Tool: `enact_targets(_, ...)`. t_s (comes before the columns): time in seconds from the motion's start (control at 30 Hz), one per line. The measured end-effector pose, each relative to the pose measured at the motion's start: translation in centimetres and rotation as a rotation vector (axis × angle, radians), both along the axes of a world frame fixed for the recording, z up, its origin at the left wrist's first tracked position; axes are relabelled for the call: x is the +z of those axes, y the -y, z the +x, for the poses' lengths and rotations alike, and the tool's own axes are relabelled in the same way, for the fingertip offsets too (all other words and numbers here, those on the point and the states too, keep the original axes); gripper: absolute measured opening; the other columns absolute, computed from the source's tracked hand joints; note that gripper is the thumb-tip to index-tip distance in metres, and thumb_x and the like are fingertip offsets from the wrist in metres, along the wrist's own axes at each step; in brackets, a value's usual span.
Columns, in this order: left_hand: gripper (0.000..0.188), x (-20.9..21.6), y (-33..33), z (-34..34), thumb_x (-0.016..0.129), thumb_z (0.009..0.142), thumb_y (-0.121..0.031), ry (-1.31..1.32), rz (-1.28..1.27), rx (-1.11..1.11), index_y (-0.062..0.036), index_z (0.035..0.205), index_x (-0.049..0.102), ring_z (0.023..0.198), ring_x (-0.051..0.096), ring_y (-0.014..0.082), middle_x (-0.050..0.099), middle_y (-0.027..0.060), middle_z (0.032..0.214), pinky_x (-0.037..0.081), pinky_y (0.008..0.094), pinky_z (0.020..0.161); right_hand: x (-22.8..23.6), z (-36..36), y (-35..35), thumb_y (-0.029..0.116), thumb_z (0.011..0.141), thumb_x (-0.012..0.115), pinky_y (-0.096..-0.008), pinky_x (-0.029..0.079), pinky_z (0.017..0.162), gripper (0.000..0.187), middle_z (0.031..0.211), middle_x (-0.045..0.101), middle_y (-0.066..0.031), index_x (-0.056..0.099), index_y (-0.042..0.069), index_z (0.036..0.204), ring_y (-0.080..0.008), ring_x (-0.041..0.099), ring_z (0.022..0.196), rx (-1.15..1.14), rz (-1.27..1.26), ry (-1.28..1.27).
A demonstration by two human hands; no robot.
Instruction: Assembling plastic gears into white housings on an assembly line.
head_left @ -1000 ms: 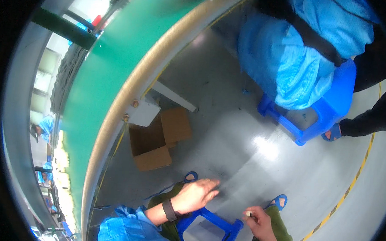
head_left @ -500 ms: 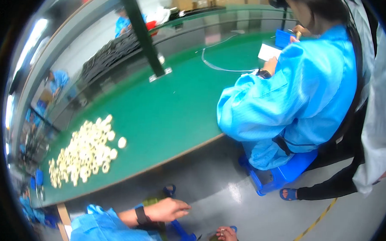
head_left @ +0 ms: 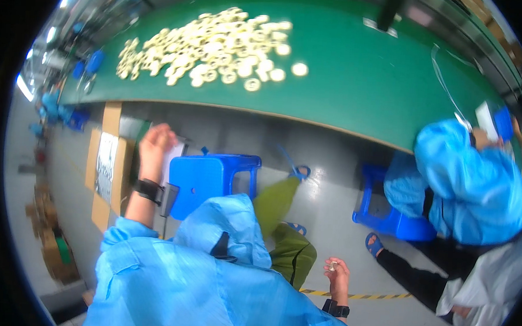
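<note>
My left hand (head_left: 157, 140) is raised beyond the blue stool, with its fingers loosely bent and slightly apart; I see nothing held in it. A dark band is on that wrist, and an open cardboard box (head_left: 122, 168) stands just to its left. Low on the right, my right hand (head_left: 338, 278) is curled with the palm up. Something small and shiny (head_left: 333, 266) shows at its fingers, too small to name. Across the green table (head_left: 346, 79) lies a heap of cream-coloured ring-shaped parts (head_left: 219, 47), out of reach of both hands.
Close in front of me is a blue plastic stool (head_left: 199, 180). At the right a co-worker in a blue smock (head_left: 475, 184) sits at the table on another blue stool (head_left: 364, 208). Stacked cartons (head_left: 53, 241) stand on the far left. A striped tape line (head_left: 377, 296) crosses the floor.
My view has swung left and downward, bringing the cardboard box and near stool into sight. My left hand has gone from pointing right to pointing away from me. My right hand stays curled.
</note>
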State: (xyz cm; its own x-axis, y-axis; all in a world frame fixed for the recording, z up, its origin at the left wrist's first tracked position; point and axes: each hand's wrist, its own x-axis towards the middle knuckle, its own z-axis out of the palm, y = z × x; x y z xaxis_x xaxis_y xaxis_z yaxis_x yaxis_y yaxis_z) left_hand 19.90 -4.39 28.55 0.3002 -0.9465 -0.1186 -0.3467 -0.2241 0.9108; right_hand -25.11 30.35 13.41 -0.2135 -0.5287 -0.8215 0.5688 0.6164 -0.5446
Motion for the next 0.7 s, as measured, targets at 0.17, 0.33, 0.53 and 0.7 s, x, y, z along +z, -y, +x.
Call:
enact_targets(0.17, 0.056, -17.3, -11.3, 8.6, 0.070, 0.080, -0.032, 0.440, 0.614, 0.007, 0.0021, 0.121, 0.053, 0.097, 0.062, 0.0355, 0.062, 0.0233, 0.109, 0.050, 0.0422, 0.086, 2.3, -0.3, 6.4, 0.014, 0.089, 0.050, -0.0239, 0.047, 0.060, 0.022, 0.096, 0.064, -0.0096, 0.059, 0.002, 0.105, -0.0143, 0.061, 0.075, 0.235, 0.018, -0.096)
enact_targets(0.33, 0.112, -23.5, -13.4, 2.2, 0.079, 0.063, -0.053, 0.562, 0.774, -0.038, 0.0038, 0.143, 0.023, 0.133, 0.031, 0.0410, 0.033, 0.0296, 0.142, 0.030, 0.0425, 0.109, 2.2, 0.1, 11.6, 0.013, 0.089, 0.050, -0.0240, 0.046, 0.062, 0.019, 0.093, 0.064, -0.0080, 0.062, 0.004, 0.101, -0.0134, 0.060, 0.077, 0.448, 0.021, -0.162)
enact_targets(0.53, 0.112, -28.7, -11.7, 1.2, 0.077, 0.065, -0.052, 0.736, 0.854, -0.090, 0.0001, 0.145, 0.018, 0.137, 0.019, 0.0460, 0.018, 0.0318, 0.147, 0.026, 0.0536, 0.108, 0.7, 1.2, 16.1, 0.015, 0.088, 0.048, -0.0255, 0.044, 0.064, 0.020, 0.086, 0.063, -0.0067, 0.062, 0.003, 0.095, -0.0131, 0.058, 0.074, 0.633, 0.002, -0.115)
enact_targets(0.7, 0.111, -27.3, -10.7, 0.7, 0.072, 0.069, -0.057, 0.920, 0.616, -0.031, -0.0011, 0.146, 0.014, 0.138, 0.014, 0.0459, 0.013, 0.0319, 0.148, 0.023, 0.0593, 0.106, -6.6, 2.4, 16.6, 0.013, 0.088, 0.048, -0.0246, 0.042, 0.056, 0.020, 0.072, 0.058, -0.0046, 0.063, 0.001, 0.094, -0.0106, 0.055, 0.064, 0.714, -0.093, -0.032)
